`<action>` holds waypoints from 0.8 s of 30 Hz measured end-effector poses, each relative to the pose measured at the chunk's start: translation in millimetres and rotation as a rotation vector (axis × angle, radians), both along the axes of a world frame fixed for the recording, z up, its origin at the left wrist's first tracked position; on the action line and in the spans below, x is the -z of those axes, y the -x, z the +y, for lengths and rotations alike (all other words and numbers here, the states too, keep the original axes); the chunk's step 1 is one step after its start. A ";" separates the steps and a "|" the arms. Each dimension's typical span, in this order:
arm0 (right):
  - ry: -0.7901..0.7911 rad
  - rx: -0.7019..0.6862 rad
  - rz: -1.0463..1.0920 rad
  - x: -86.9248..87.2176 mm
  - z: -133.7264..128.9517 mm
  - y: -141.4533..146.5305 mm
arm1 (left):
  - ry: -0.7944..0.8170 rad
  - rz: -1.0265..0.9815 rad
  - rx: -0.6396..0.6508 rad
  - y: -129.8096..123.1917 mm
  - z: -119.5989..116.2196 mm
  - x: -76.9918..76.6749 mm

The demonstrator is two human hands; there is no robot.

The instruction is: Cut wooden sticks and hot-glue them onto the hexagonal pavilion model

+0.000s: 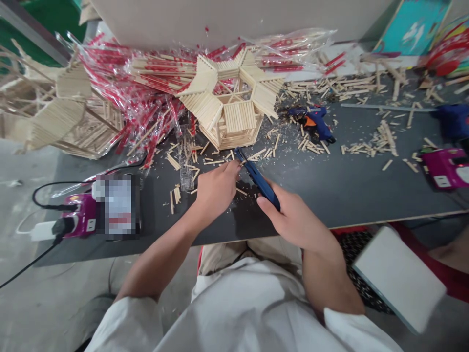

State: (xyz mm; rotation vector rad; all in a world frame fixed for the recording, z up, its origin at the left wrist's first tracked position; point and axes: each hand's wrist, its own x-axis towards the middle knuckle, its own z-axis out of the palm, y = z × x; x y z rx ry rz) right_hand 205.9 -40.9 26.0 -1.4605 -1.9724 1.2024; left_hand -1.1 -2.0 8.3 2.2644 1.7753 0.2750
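Observation:
My right hand (289, 210) is wrapped round a long blue hand tool (260, 182), which looks like a cutter; its exact kind is unclear. The tool slants up and left, its far end beside the fingertips of my left hand (218, 188). Those fingers are closed in a pinch, and what lies in them is too small and hidden to name. Just beyond both hands stands a star-shaped model (238, 117) built of thin wooden sticks, with slatted panels around an open middle. Short cut stick pieces (176, 195) lie on the dark table (311, 186) around my hands.
A second stick model (62, 112) stands at left, beside red-and-clear packets of sticks (120, 83). A blue glue gun (315, 122) lies right of the star model. Purple power strips (78, 215) with cables and a blurred-out device (119, 205) are at left. A white stool (401, 278) is at lower right.

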 end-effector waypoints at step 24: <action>-0.011 0.160 -0.256 11.6 -7.2 7.1 | -0.021 0.029 -0.027 -2.6 -2.3 1.7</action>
